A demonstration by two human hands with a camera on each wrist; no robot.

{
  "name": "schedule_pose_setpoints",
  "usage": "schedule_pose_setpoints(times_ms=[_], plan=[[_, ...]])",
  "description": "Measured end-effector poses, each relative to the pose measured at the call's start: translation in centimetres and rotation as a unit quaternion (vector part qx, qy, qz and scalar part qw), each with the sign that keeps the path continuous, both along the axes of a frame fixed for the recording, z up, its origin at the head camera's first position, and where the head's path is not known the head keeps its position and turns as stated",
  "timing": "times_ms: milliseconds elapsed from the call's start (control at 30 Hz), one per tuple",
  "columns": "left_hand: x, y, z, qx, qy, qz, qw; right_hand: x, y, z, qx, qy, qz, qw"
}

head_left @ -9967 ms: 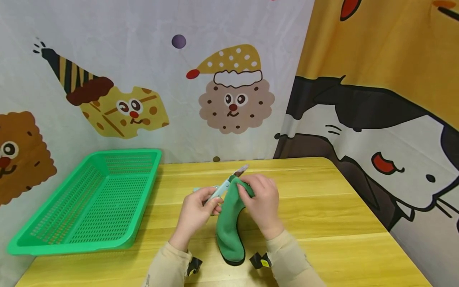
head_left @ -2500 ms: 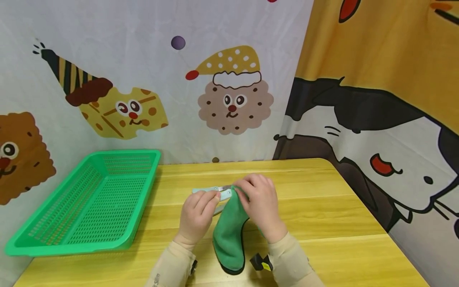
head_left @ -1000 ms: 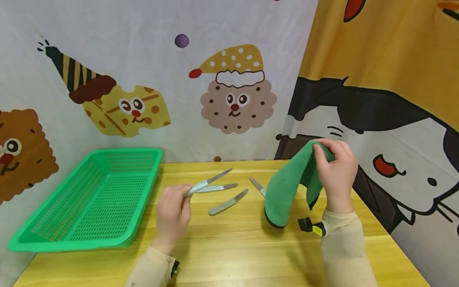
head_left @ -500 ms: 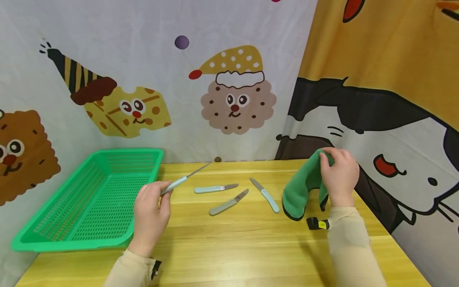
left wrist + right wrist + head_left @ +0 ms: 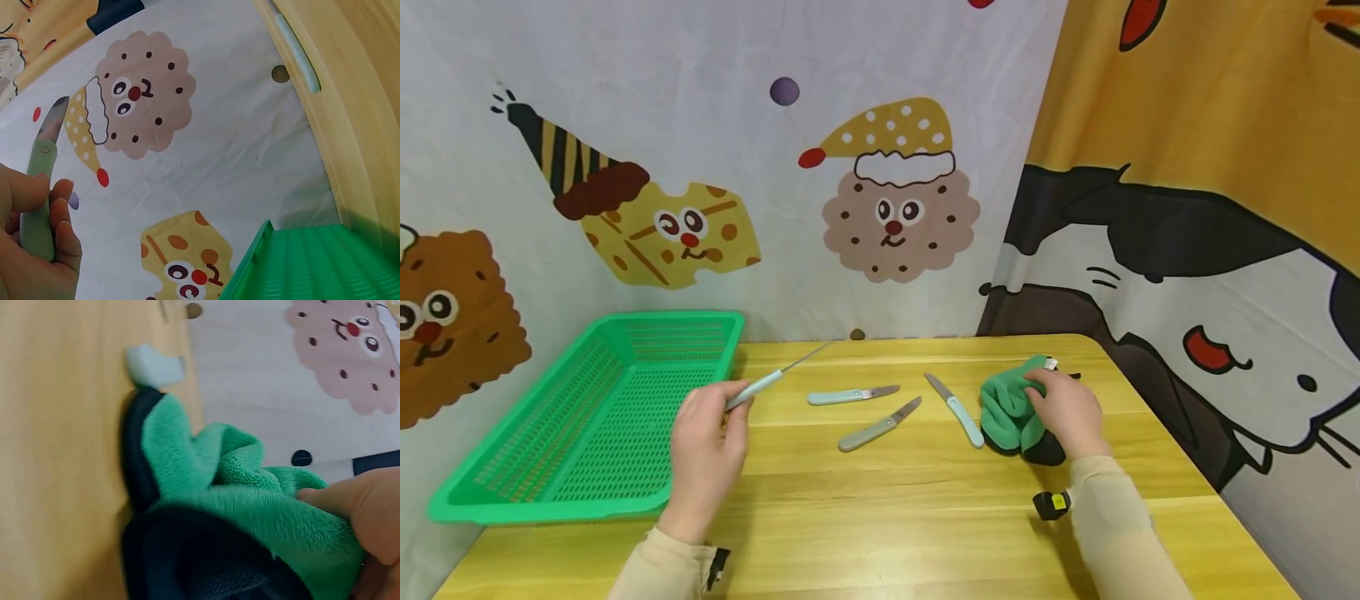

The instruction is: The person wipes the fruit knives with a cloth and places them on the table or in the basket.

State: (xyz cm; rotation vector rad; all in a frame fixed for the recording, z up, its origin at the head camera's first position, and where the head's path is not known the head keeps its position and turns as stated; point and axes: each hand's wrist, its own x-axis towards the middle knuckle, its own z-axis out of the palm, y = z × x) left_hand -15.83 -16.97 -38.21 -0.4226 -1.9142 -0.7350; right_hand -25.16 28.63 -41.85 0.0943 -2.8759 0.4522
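My left hand (image 5: 709, 442) grips a folding knife (image 5: 756, 389) by its pale blue handle, blade out and pointing up and away. The left wrist view shows the same knife (image 5: 42, 187) between thumb and curled fingers. On the right, my right hand (image 5: 1070, 408) pinches a green plush cloth (image 5: 1011, 400) with black edging, now bunched on the table. Its fuzzy folds (image 5: 237, 506) fill the right wrist view. Between the hands lie three more opened knives: one pale blue (image 5: 850, 395), one greyish (image 5: 880, 425), and another pale blue one (image 5: 955, 410) beside the cloth.
A green plastic basket (image 5: 700, 454) with perforated walls stands at the left of the wooden table (image 5: 865, 533). Behind the table's back edge hangs a white curtain (image 5: 820, 300) with cartoon prints, and a yellow one with a cat print (image 5: 1217, 333) is at the right.
The cloth was against a knife in my left hand earlier. My hands have since parted, left hand moving left with the knife, right hand carrying the cloth right and lowering it onto the table.
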Motion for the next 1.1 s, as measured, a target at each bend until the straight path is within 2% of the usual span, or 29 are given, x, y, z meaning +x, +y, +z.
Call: schedule_pose_setpoints(times_ms=[67, 167, 267, 400, 500, 600, 767, 967, 1100], plan=[[0.0, -0.2, 0.2, 0.001, -0.001, 0.0, 1.0, 0.0, 0.0, -0.5, 0.009, -0.046, 0.004, 0.9989], [0.2, -0.8, 0.7, 0.002, -0.01, 0.009, 0.9999, 0.0, 0.1, -1.2, 0.017, -0.067, 0.006, 0.9976], [0.4, -1.8, 1.5, 0.007, -0.024, 0.024, 0.9994, 0.3, 0.3, -1.5, 0.017, -0.048, 0.01, 0.9987], [0.6, -3.8, 3.0, 0.0, -0.057, 0.059, 0.9966, 0.7, 0.3, -1.8, 0.012, -0.017, 0.017, 0.9996], [0.7, -5.6, 4.1, -0.007, -0.098, 0.089, 0.9912, 1.0, 0.3, -2.0, 0.007, -0.006, 0.019, 0.9998], [0.7, -7.4, 5.1, 0.005, -0.147, 0.115, 0.9825, 1.3, 0.3, -2.1, 0.005, -0.002, 0.022, 0.9997], [0.4, -9.9, 6.6, 0.015, -0.232, 0.144, 0.962, 1.6, 0.5, -2.1, 0.004, 0.007, 0.025, 0.9997], [-0.5, -12.2, 7.8, 0.027, -0.318, 0.153, 0.9352, 1.6, 0.7, -2.2, -0.003, 0.01, 0.028, 0.9996], [-1.2, -13.3, 8.1, 0.041, -0.36, 0.149, 0.9201, 1.6, 0.7, -2.2, -0.006, 0.009, 0.031, 0.9995]])
